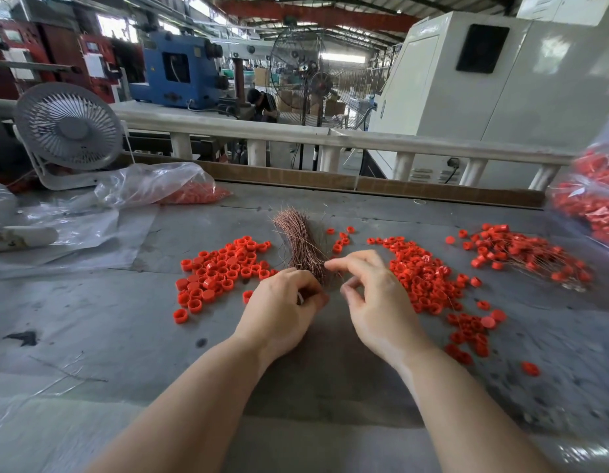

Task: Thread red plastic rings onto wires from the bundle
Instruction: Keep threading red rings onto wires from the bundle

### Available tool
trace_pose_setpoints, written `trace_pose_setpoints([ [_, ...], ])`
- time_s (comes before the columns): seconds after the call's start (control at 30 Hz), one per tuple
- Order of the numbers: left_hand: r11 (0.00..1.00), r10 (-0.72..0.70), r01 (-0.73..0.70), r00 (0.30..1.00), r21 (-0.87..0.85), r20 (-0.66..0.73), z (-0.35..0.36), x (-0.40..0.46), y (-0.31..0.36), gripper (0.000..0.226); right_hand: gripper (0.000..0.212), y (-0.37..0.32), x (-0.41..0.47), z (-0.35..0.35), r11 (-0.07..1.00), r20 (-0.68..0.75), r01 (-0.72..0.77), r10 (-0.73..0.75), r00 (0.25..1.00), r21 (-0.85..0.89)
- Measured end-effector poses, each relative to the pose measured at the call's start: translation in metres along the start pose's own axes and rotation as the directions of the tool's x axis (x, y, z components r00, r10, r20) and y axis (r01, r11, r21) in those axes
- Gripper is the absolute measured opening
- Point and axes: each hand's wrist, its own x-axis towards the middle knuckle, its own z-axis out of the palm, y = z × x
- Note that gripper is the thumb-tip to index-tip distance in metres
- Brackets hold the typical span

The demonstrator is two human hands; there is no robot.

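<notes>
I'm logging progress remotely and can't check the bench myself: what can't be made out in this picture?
Head view only:
- Left hand: its curled fingers hide whatever it holds at the near end of the copper-coloured wire bundle.
- Right hand: any single wire pinched is too thin to see.
- Clear plastic bag of red rings: cut off by right edge.

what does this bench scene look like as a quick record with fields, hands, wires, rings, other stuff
left hand: fingers curled at the near end of the wire bundle; grip hidden
right hand: beside the bundle, thumb and forefinger close together; any wire between them too thin to see
wire bundle: copper-coloured, lying on the grey table
loose rings, left pile: red, left of the bundle
right pile: red rings, right of the bundle
far right pile: red rings with thin wires among them
desk fan: far left
</notes>
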Motion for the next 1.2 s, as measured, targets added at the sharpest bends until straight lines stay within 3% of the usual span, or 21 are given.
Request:
trace_pose_setpoints([
  [0.17, 0.994, 0.083, -0.089, 0.993, -0.064, -0.085, -0.002, 0.000, 0.007, 0.007, 0.023, -0.003, 0.001, -0.001, 0.996, 0.002, 0.082, -0.082, 0.997, 0.028],
  [0.5, 0.996, -0.026, 0.003, 0.969, -0.093, -0.247, -0.007, 0.003, 0.007, 0.009, 0.014, -0.002, 0.003, -0.006, 0.986, -0.293, 0.145, -0.115, 0.949, 0.083],
  [0.67, 0.983, -0.179, 0.151, 0.924, -0.107, -0.337, -0.010, 0.006, 0.001, 0.014, 0.016, 0.002, 0.006, -0.013, 0.991, -0.448, 0.106, -0.057, 0.892, 0.087],
  [0.8, 0.935, -0.303, 0.347, 0.888, 0.073, -0.345, -0.014, 0.004, -0.005, 0.011, 0.016, 0.005, 0.008, -0.016, 0.986, -0.526, 0.039, 0.053, 0.849, 0.162],
  [0.9, 0.853, -0.393, 0.432, 0.901, 0.292, -0.186, -0.014, 0.001, -0.009, 0.021, 0.016, 0.007, 0.009, -0.018, 0.963, -0.559, -0.013, 0.168, 0.812, 0.270],
  [1.03, 0.847, -0.400, 0.401, 0.913, 0.350, -0.080, -0.013, 0.000, -0.008, 0.026, 0.022, 0.005, 0.010, -0.020, 0.855, -0.512, -0.038, 0.344, 0.787, 0.517],
  [1.2, 0.917, -0.312, 0.322, 0.947, 0.236, -0.082, -0.011, 0.001, -0.008, 0.030, 0.024, 0.004, 0.011, -0.024, 0.568, -0.368, 0.029, 0.493, 0.788, 0.823],
])
